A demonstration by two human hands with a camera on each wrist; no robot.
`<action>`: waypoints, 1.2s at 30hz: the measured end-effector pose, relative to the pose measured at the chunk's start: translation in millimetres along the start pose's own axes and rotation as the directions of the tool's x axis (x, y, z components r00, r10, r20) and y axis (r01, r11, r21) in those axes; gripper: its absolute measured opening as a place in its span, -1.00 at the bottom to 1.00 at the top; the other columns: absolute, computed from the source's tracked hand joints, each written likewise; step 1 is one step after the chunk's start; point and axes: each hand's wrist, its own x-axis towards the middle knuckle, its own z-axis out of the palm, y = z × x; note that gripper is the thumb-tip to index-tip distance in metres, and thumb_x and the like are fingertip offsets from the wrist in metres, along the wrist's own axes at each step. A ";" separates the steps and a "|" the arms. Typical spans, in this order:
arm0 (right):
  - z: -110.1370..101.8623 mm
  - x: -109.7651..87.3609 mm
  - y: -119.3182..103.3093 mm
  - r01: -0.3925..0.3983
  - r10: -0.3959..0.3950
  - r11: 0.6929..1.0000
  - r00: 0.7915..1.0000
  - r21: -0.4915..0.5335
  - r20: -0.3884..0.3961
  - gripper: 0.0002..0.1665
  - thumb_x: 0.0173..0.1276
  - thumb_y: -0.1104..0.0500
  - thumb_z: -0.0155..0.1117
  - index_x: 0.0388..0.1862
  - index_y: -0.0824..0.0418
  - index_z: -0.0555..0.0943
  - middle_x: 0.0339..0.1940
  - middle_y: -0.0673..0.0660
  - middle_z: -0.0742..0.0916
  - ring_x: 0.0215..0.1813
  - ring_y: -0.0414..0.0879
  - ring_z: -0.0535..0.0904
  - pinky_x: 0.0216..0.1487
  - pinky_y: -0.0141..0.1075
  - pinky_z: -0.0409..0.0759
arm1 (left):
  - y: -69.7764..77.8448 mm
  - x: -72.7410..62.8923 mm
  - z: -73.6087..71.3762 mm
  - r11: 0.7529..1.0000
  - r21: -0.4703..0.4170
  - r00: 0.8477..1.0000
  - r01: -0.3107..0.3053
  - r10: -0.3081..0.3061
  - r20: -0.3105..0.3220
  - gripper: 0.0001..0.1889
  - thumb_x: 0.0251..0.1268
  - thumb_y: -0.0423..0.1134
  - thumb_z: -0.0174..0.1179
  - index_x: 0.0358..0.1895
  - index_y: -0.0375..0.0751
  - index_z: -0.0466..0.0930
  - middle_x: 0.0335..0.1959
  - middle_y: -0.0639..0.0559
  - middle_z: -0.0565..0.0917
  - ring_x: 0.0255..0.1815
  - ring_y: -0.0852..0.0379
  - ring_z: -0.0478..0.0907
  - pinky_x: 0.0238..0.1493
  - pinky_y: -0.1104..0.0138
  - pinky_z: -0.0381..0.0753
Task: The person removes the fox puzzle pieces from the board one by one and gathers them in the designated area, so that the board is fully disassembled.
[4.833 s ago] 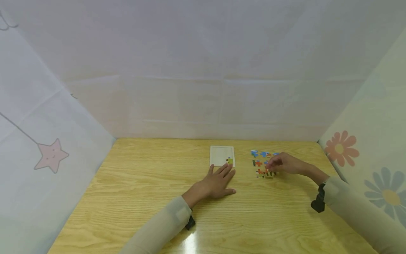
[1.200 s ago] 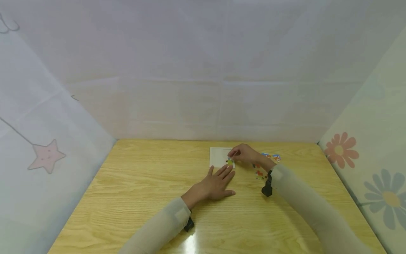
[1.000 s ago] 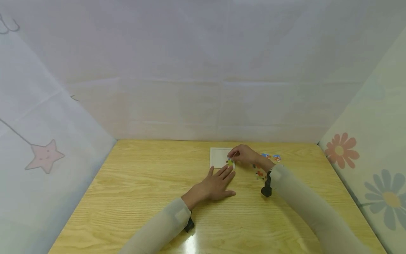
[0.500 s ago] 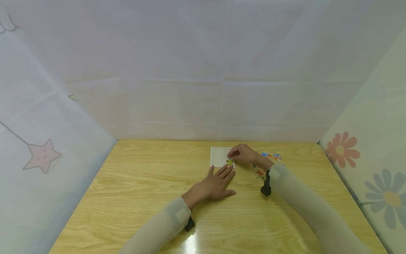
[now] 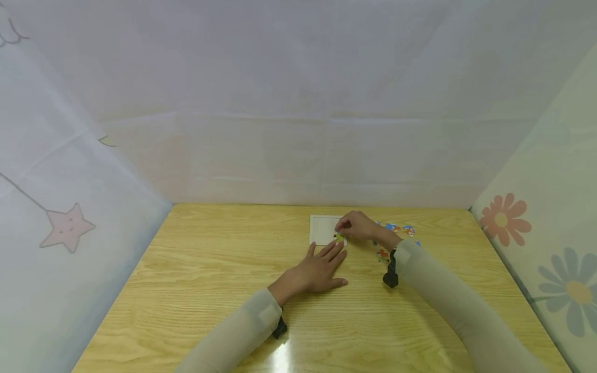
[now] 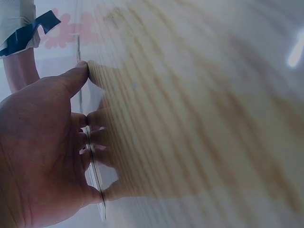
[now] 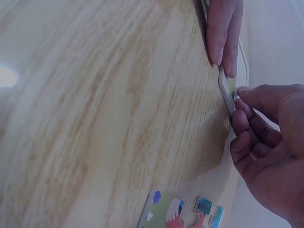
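A pale wooden puzzle board (image 5: 321, 229) lies flat near the back of the table. A green puzzle piece (image 5: 339, 238) sits in its near right corner. My left hand (image 5: 317, 272) lies spread, palm down, its fingertips at the board's front edge; two of its fingers (image 7: 222, 35) show beside the green patch in the right wrist view. Over the board's right side, my right hand (image 5: 358, 226) has thumb and fingertips together, pinching a puzzle piece mostly hidden by the fingers. In the right wrist view that hand (image 7: 280, 137) has its remaining fingers curled.
Several loose puzzle pieces (image 5: 383, 254) lie right of the board, partly covered by the right forearm. A few show in the right wrist view as colourful pieces (image 7: 164, 209). Cloth walls (image 5: 261, 155) stand behind and at both sides of the wooden table (image 5: 224, 259).
Since the oldest frame, my right hand has moved left from the loose pieces to the board's right side. Over the last second it barely moves. My left hand stays in place.
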 end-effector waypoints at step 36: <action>-1.5 -0.4 -0.4 0.012 -0.012 0.998 1.000 0.056 0.004 -0.91 0.56 0.28 0.32 -0.08 0.24 0.75 -0.18 0.07 0.77 -0.14 -0.11 0.67 -0.01 -0.16 0.68 | 2.0 -2.5 -3.6 1.000 0.030 1.000 0.001 -0.001 0.000 -0.11 0.62 0.42 -0.18 0.77 0.01 -0.08 0.80 0.04 -0.15 0.79 0.05 -0.18 0.63 -0.31 0.04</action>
